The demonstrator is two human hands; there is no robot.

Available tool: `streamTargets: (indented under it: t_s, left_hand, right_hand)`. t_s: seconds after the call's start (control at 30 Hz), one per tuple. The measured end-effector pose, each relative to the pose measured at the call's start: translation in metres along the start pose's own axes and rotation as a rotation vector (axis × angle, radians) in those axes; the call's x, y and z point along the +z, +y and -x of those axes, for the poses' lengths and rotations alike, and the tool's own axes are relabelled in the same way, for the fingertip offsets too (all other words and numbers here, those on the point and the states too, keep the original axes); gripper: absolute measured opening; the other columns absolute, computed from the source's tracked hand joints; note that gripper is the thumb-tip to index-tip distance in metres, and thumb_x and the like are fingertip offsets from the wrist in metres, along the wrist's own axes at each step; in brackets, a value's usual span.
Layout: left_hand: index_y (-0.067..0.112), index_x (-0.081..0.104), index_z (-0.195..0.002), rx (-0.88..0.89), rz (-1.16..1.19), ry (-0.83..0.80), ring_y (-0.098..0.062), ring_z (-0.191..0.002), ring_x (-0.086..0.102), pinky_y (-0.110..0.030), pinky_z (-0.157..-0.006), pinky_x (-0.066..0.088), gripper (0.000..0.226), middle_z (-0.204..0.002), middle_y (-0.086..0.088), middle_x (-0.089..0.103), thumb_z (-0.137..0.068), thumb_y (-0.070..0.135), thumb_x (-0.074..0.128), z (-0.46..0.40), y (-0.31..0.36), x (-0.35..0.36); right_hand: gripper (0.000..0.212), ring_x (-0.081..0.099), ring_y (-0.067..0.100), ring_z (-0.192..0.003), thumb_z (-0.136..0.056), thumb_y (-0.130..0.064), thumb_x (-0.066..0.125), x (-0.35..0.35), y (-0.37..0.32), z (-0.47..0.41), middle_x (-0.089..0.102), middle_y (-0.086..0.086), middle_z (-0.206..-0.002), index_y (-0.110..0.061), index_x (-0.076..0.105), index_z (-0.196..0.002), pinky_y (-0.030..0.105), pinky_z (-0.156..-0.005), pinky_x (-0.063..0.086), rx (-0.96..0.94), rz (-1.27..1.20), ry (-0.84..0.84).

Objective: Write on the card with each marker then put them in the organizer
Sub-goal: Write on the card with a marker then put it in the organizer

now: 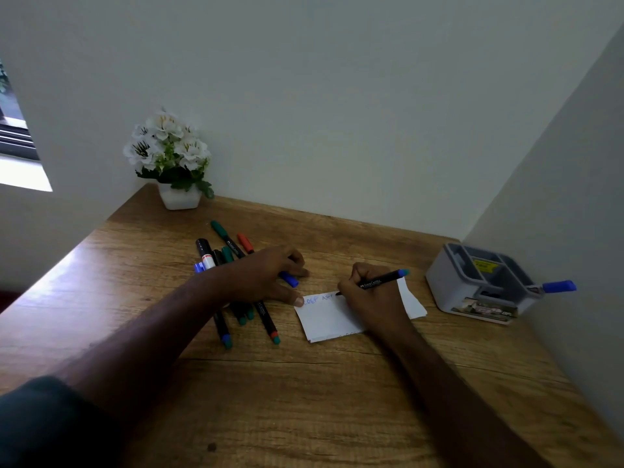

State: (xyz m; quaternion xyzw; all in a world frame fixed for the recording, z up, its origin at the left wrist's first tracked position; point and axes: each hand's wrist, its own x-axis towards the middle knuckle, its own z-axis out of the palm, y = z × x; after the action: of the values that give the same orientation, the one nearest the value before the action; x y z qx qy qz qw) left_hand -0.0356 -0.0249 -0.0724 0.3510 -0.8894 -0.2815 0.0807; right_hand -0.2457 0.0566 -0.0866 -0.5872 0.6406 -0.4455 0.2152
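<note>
While organizer holds blue marker | right grip grasping black marker | left grip clasping blue cap

A white card carries faint blue lettering and some darker lettering beside it. The marker in the right hand has a black barrel with white print and a blue end tipped with green. A blue cap shows under the left hand. The loose markers are mostly black-barrelled, with green, red and blue caps or ends (one has a white and red band). The organizer is pale grey with a yellow label inside, and a blue-capped marker sticks out of it. The desk is warm brown woodgrain. White flowers with green leaves sit in a white pot. The walls are pale grey-white.
</note>
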Motion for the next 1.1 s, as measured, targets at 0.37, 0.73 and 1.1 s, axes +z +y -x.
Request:
streamTargets:
  t_s: [0.37, 0.73, 1.1]
  left_hand:
    - [0.024, 0.047, -0.14, -0.01, 0.004, -0.004, -0.007, -0.13, 0.034, -0.026, -0.105, 0.035, 0.064, -0.146, 0.011, 0.033, -0.083, 0.045, 0.069, 0.0011, 0.0003, 0.0006]
    - [0.023, 0.047, -0.14, -0.002, 0.024, 0.004, -0.003, -0.126, 0.035, -0.021, -0.1, 0.033, 0.065, -0.145, 0.012, 0.034, -0.082, 0.045, 0.069, 0.001, -0.0006, 0.0014]
    - [0.022, 0.046, -0.141, 0.002, -0.004, 0.002, -0.006, -0.129, 0.035, -0.024, -0.103, 0.034, 0.066, -0.146, 0.01, 0.033, -0.083, 0.046, 0.068, 0.0007, -0.0004, 0.0007]
  right_hand:
    - [0.03, 0.052, -0.004, -0.055, -0.083, -0.009, 0.067, -0.0007, -0.0008, 0.0005, 0.056, -0.008, -0.059, -0.018, 0.051, -0.059, 0.011, -0.051, 0.043, 0.026, 0.014, -0.001]
    - [0.032, 0.055, -0.002, -0.057, -0.081, -0.008, 0.067, -0.0005, 0.0005, -0.0001, 0.057, -0.011, -0.054, -0.019, 0.052, -0.056, 0.012, -0.052, 0.043, 0.0, 0.007, 0.022]
    - [0.031, 0.049, -0.004, -0.051, -0.082, -0.005, 0.066, -0.0022, 0.0005, -0.001, 0.051, -0.009, -0.052, -0.015, 0.05, -0.057, 0.01, -0.048, 0.04, 0.037, -0.015, 0.03]
